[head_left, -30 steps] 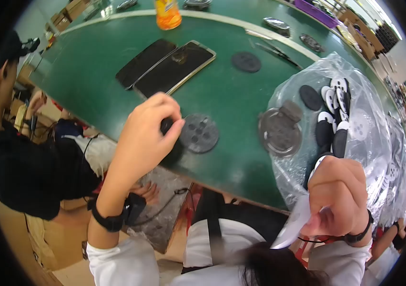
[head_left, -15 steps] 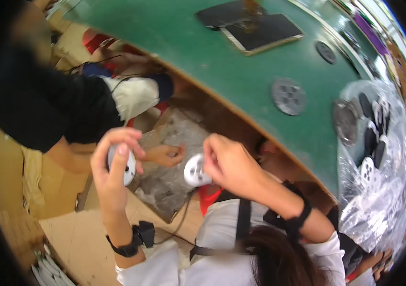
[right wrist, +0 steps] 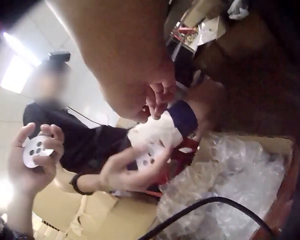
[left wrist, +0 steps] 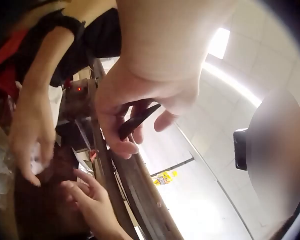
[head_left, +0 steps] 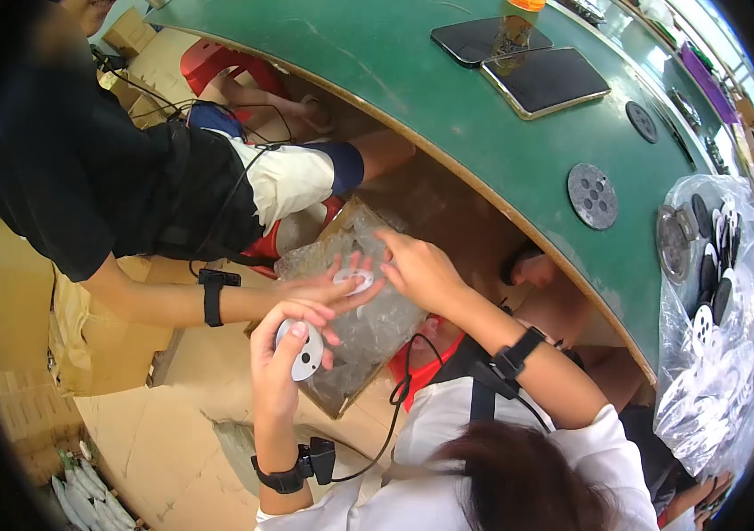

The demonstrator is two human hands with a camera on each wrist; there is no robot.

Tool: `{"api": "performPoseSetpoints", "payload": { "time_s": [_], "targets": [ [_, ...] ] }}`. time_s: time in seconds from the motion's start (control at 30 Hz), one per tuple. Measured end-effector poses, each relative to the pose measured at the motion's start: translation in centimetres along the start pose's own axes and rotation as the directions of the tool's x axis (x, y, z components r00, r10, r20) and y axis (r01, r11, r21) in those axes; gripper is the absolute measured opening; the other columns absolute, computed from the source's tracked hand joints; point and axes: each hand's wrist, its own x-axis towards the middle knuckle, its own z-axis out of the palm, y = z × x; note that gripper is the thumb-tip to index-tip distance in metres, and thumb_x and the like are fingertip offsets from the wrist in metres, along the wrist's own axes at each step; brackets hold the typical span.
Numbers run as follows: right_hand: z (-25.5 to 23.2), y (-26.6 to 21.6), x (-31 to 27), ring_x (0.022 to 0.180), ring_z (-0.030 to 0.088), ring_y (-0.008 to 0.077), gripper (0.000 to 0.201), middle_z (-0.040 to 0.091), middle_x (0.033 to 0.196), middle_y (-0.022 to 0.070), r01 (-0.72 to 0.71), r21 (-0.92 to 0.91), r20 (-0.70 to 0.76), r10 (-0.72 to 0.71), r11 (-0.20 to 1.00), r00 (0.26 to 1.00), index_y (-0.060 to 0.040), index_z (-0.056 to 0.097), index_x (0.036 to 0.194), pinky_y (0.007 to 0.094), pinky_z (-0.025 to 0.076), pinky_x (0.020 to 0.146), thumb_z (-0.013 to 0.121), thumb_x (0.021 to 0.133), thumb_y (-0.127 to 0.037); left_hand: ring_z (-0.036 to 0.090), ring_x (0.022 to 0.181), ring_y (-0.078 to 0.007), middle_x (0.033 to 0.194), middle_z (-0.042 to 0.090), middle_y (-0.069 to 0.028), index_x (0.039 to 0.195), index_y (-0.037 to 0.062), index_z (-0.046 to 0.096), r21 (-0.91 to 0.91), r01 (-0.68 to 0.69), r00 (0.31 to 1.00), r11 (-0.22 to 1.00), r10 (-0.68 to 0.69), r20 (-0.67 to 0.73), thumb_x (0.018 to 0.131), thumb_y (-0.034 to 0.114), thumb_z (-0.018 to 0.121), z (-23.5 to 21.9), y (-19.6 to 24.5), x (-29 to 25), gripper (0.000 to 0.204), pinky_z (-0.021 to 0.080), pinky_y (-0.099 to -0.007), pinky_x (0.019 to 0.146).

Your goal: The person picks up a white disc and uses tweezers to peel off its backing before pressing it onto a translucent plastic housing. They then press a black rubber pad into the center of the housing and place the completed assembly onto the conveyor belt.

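Observation:
My left hand (head_left: 284, 354) grips a white disc (head_left: 308, 350) with several dark holes, thumb across its face. Edge-on in the left wrist view, that disc (left wrist: 140, 121) looks dark. Another person's hand (head_left: 319, 290) is held out palm up just beyond, with a second white holed disc (head_left: 355, 281) on its fingers. My right hand (head_left: 426, 270) is beside those fingertips; in the right wrist view its fingers (right wrist: 160, 95) are loosely bent with nothing between them.
Below the hands stands an open carton (head_left: 342, 403) with clear plastic wrap. The green table (head_left: 483, 150) carries a grey holed disc (head_left: 592, 196), two dark screen-like panels (head_left: 545, 81) and a plastic bag (head_left: 713, 398) of discs. A black cable (head_left: 399, 380) hangs near my left wrist.
Both hands have left the table and moved over the carton. The white disc my right hand pinched half a second ago is now on the other person's hand, which has reached out.

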Motion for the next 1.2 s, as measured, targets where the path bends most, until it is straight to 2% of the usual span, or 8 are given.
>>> {"api": "performPoseSetpoints", "payload": {
  "time_s": [0.23, 0.3, 0.43, 0.57, 0.63, 0.7, 0.73, 1.2],
  "targets": [
    [-12.0, -8.3, -8.1, 0.058, 0.054, 0.0120, 0.035, 0.057, 0.074, 0.0050, 0.074, 0.319, -0.080, -0.051, 0.945, 0.996, -0.0040, 0.051, 0.108, 0.0249, 0.043, 0.051, 0.061, 0.074, -0.001, 0.060, 0.087, -0.0335, 0.100, 0.044, -0.0158, 0.099, -0.0073, 0.047, -0.419, -0.016, 0.932, 0.908, 0.166, 0.323, 0.078, 0.006, 0.045, 7.0, 2.2, 2.1, 0.026, 0.055, -0.0369, 0.066],
    [-15.6, -9.8, -10.8, 0.055, 0.050, 0.0082, 0.034, 0.057, 0.073, 0.0022, 0.126, 0.291, -0.254, -0.050, 0.948, 0.966, -0.0033, 0.054, 0.104, 0.0203, 0.039, 0.047, 0.064, 0.072, 0.001, 0.058, 0.091, -0.0371, 0.098, 0.041, -0.0151, 0.106, -0.0063, 0.039, -0.483, 0.093, 0.866, 0.871, 0.169, 0.471, 0.075, 0.000, 0.041, 10.4, 3.8, 2.1, 0.031, 0.054, -0.0413, 0.072],
    [-19.7, -9.7, -15.3, 0.062, 0.046, 0.0116, 0.028, 0.054, 0.076, 0.0067, 0.228, 0.192, -0.626, -0.060, 0.954, 0.777, 0.0001, 0.055, 0.096, 0.0214, 0.037, 0.052, 0.066, 0.070, -0.001, 0.062, 0.079, -0.0348, 0.098, 0.046, -0.0178, 0.102, -0.0021, 0.036, -0.486, 0.129, 0.776, 0.864, 0.217, 0.592, 0.081, -0.002, 0.049, 16.9, 5.6, 1.5, 0.024, 0.055, -0.0425, 0.064],
    [-20.8, -9.5, -18.3, 0.062, 0.045, 0.0121, 0.032, 0.049, 0.081, 0.0097, 0.245, 0.100, -0.742, -0.092, 0.964, 0.664, 0.0005, 0.054, 0.095, 0.0215, 0.035, 0.052, 0.069, 0.072, -0.016, 0.058, 0.090, -0.0213, 0.105, 0.048, -0.0160, 0.107, 0.0004, 0.037, -0.320, 0.154, 0.578, 0.935, 0.177, 0.796, 0.085, -0.006, 0.041, 20.4, 5.9, 0.0, 0.024, 0.050, -0.0311, 0.075],
    [-20.8, -9.8, -19.7, 0.069, 0.043, 0.0160, 0.027, 0.046, 0.084, 0.0090, 0.143, 0.135, -0.675, -0.015, 0.980, 0.738, -0.0011, 0.052, 0.091, 0.0245, 0.034, 0.059, 0.064, 0.075, -0.019, 0.055, 0.086, -0.0166, 0.102, 0.047, -0.0137, 0.105, 0.0005, 0.038, -0.268, 0.001, 0.562, 0.963, 0.221, 0.797, 0.082, -0.008, 0.039, 21.5, 5.7, -0.9, 0.025, 0.047, -0.0275, 0.073],
    [-21.0, -9.5, -19.9, 0.069, 0.043, 0.0170, 0.022, 0.046, 0.083, 0.0100, 0.163, -0.071, -0.674, -0.168, 0.984, 0.719, -0.0014, 0.052, 0.087, 0.0255, 0.034, 0.060, 0.063, 0.074, -0.016, 0.051, 0.080, -0.0135, 0.098, 0.045, -0.0118, 0.101, 0.0005, 0.040, -0.257, -0.405, 0.531, 0.877, 0.455, 0.715, 0.077, -0.008, 0.041, 22.8, 5.9, -1.1, 0.025, 0.044, -0.0241, 0.069],
    [-20.9, -9.3, -20.2, 0.069, 0.043, 0.0177, 0.020, 0.046, 0.081, 0.0103, 0.171, -0.043, -0.702, -0.151, 0.984, 0.696, -0.0016, 0.052, 0.087, 0.0263, 0.034, 0.062, 0.062, 0.073, -0.013, 0.047, 0.075, -0.0127, 0.093, 0.044, -0.0102, 0.096, 0.0003, 0.042, -0.287, -0.228, 0.607, 0.930, 0.366, 0.706, 0.074, -0.007, 0.045, 23.3, 6.3, -1.9, 0.023, 0.042, -0.0237, 0.066],
    [-21.1, -8.2, -26.3, 0.072, 0.037, 0.0127, 0.024, 0.037, 0.084, 0.0067, 0.316, 0.167, -0.941, 0.055, 0.934, 0.333, -0.0022, 0.043, 0.091, 0.0238, 0.033, 0.064, 0.060, 0.079, -0.014, 0.050, 0.075, -0.0173, 0.086, 0.050, -0.0086, 0.090, -0.0007, 0.050, -0.194, -0.388, 0.509, 0.901, 0.385, 0.770, 0.075, -0.003, 0.054, 29.6, 6.9, -4.9, 0.016, 0.040, -0.0276, 0.065]
  ]
}}
